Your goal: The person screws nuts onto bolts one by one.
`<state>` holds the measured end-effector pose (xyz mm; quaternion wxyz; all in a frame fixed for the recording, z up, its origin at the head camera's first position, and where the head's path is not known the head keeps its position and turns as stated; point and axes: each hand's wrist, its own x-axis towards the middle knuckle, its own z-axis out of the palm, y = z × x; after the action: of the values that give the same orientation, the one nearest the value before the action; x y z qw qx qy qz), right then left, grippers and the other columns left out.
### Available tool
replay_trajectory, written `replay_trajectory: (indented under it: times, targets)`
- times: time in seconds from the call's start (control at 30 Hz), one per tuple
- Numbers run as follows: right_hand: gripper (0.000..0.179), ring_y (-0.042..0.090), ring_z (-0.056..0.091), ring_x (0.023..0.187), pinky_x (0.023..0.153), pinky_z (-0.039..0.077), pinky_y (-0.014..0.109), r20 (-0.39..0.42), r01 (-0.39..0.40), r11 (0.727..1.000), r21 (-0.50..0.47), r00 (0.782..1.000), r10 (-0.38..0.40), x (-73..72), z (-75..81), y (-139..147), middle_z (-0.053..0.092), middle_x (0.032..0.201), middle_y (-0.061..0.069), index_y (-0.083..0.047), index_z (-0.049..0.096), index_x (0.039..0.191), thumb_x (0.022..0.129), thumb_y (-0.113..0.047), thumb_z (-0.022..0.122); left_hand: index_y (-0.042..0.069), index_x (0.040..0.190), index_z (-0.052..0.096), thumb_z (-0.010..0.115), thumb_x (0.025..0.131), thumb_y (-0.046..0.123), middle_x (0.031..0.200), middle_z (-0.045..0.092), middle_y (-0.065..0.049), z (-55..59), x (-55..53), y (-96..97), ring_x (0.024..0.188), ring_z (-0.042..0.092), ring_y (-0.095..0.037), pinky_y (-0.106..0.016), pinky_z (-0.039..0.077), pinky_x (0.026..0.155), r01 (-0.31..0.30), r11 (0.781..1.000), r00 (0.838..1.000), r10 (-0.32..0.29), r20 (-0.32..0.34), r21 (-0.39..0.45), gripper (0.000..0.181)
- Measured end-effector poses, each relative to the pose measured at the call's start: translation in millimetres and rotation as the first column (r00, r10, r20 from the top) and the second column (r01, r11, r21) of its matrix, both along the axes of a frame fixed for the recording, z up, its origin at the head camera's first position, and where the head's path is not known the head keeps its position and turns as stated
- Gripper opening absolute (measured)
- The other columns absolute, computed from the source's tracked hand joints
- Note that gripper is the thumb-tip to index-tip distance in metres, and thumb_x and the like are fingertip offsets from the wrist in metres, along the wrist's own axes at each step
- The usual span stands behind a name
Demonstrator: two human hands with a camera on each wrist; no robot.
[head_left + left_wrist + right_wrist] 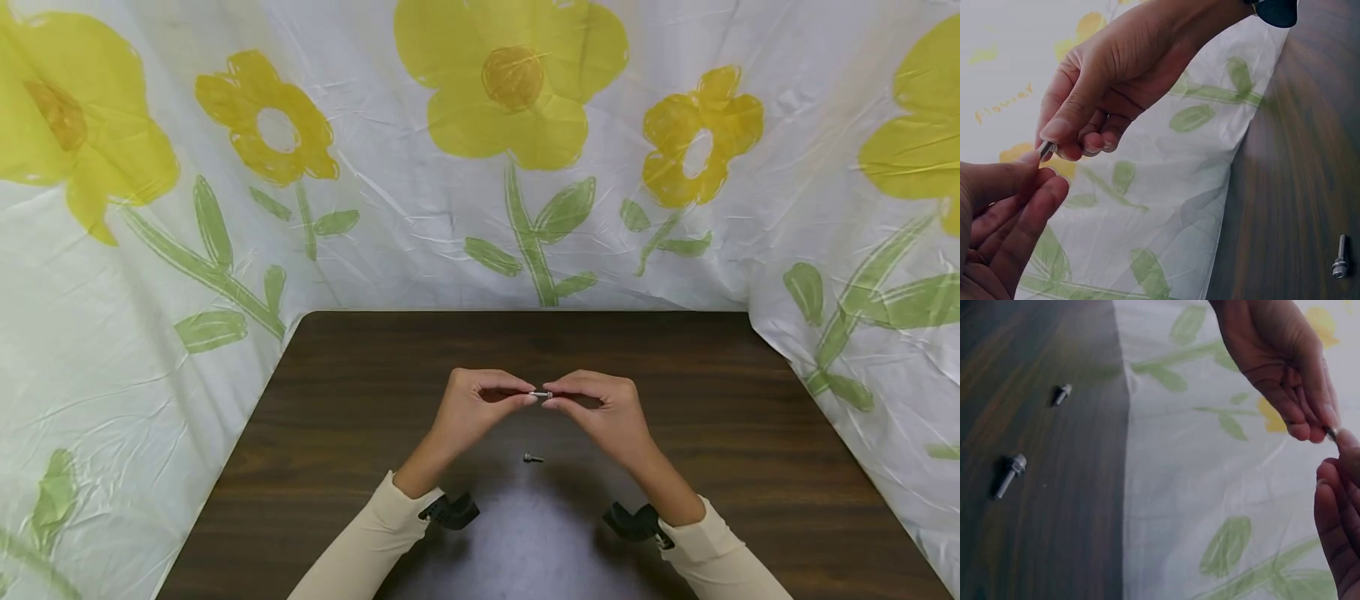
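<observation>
Above the middle of the table, both hands pinch a small silver bolt [542, 394] between thumb and fingertips. The left hand [467, 412] grips its left end, the right hand [617, 414] its right end. In the left wrist view the bolt's shank [1045, 149] shows between the fingertips; both its ends are covered. On the table below the hands lies a socket-head bolt [533, 457] with a washer or nut by its head. The right wrist view has two such bolts on the table, a nearer bolt [1013, 475] and a farther bolt [1062, 394].
The dark wood-grain table [360, 500] spreads under the arms. A white cloth [420, 267] with yellow flowers hangs along its back and sides. Each wrist carries a black camera mount, such as the left mount [453, 511] and the right mount [632, 523].
</observation>
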<state>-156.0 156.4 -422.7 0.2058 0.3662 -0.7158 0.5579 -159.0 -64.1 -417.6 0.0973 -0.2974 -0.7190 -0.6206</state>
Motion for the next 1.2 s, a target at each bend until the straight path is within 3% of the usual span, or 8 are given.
replay_trajectory:
  times: [0.17, 0.37, 0.57, 0.73, 0.83, 1.0, 1.07, 1.2]
  targets:
    - [0.035, 0.017, 0.073, 0.081, 0.072, 0.058, 0.022, -0.031, 0.013, 1.0, 0.003, 0.999, -0.013, 2.0, -1.0, 0, 0.076, 0.092, 0.01, 0.001, 0.079, 0.099, 0.071, 0.021, 0.08, -0.001, 0.092, 0.08, 0.082, 0.082, -0.005, 0.09, 0.077, -0.012, 3.4, 3.8, 1.2, 0.077, 0.074, -0.016, -0.042, 0.062, 0.064, 0.0, 0.999, 0.999, 0.002, -0.044, 0.04, 0.011]
    - [0.026, 0.02, 0.072, 0.074, 0.069, 0.058, 0.022, 0.033, 0.046, 0.999, 0.018, 0.998, -0.046, 7.3, 0.7, -3, 0.076, 0.091, 0.008, -0.005, 0.079, 0.098, 0.081, 0.014, 0.077, -0.008, 0.09, 0.077, 0.079, 0.079, -0.015, 0.087, 0.075, -0.018, 18.7, 14.2, 4.4, 0.077, 0.074, -0.022, -0.043, 0.062, 0.064, 0.015, 0.996, 0.988, -0.001, -0.156, 0.083, 0.013]
    - [0.021, 0.014, 0.065, 0.064, 0.06, 0.054, 0.022, 0.078, 0.083, 0.996, 0.04, 0.993, -0.086, 13.6, 8.8, -9, 0.07, 0.073, 0.001, -0.011, 0.075, 0.084, 0.089, 0.009, 0.072, -0.009, 0.088, 0.076, 0.079, 0.077, -0.017, 0.084, 0.074, -0.02, 24.8, 17.5, 5.6, 0.076, 0.074, -0.025, -0.044, 0.061, 0.062, 0.024, 0.995, 0.971, -0.001, -0.24, 0.093, 0.014]
    - [0.033, 0.011, 0.056, 0.056, 0.053, 0.048, 0.022, 0.133, 0.135, 0.99, 0.051, 0.981, -0.14, 28.9, 32.4, -20, 0.063, 0.061, 0.006, -0.007, 0.066, 0.066, 0.093, 0.011, 0.063, -0.01, 0.088, 0.076, 0.079, 0.077, -0.018, 0.084, 0.074, -0.02, 25.7, 19.0, 6.4, 0.076, 0.074, -0.027, -0.038, 0.062, 0.065, 0.037, 0.995, 0.967, -0.011, -0.254, 0.098, 0.014]
    - [0.039, 0.014, 0.053, 0.052, 0.049, 0.045, 0.024, 0.188, 0.136, 0.99, 0.042, 0.972, -0.141, 31.5, 35.7, -23, 0.059, 0.057, 0.005, -0.006, 0.064, 0.061, 0.097, 0.007, 0.059, -0.009, 0.088, 0.076, 0.079, 0.077, -0.018, 0.084, 0.074, -0.02, 26.0, 19.5, 6.8, 0.077, 0.074, -0.028, -0.034, 0.062, 0.066, 0.036, 0.995, 0.964, -0.009, -0.267, 0.098, 0.014]
    - [0.05, 0.016, 0.049, 0.049, 0.045, 0.04, 0.026, 0.328, 0.153, 0.984, 0.087, 0.929, -0.174, 26.1, 26.3, -20, 0.058, 0.054, 0.003, -0.005, 0.062, 0.057, 0.105, -0.004, 0.052, -0.009, 0.088, 0.076, 0.079, 0.076, -0.018, 0.083, 0.074, -0.019, 23.8, 19.6, 7.4, 0.076, 0.073, -0.025, -0.033, 0.061, 0.066, 0.036, 0.993, 0.966, -0.007, -0.259, 0.108, 0.015]
    - [0.054, 0.018, 0.053, 0.05, 0.047, 0.044, 0.028, 0.359, 0.156, 0.982, 0.105, 0.915, -0.183, 21.1, 18.9, -16, 0.059, 0.055, 0.004, -0.006, 0.063, 0.058, 0.109, -0.008, 0.046, -0.009, 0.088, 0.076, 0.079, 0.076, -0.018, 0.084, 0.074, -0.019, 22.8, 19.5, 7.6, 0.076, 0.073, -0.024, -0.033, 0.061, 0.066, 0.032, 0.993, 0.967, -0.003, -0.255, 0.112, 0.015]
    - [0.044, 0.021, 0.062, 0.059, 0.058, 0.056, 0.032, 0.344, 0.128, 0.988, 0.089, 0.927, -0.152, 14.4, 10.7, -7, 0.065, 0.065, 0.005, -0.006, 0.07, 0.074, 0.109, -0.006, 0.044, -0.009, 0.087, 0.076, 0.08, 0.076, -0.017, 0.083, 0.074, -0.019, 22.0, 19.5, 7.4, 0.076, 0.073, -0.024, -0.04, 0.061, 0.064, 0.01, 0.993, 0.969, 0.02, -0.247, 0.119, 0.015]
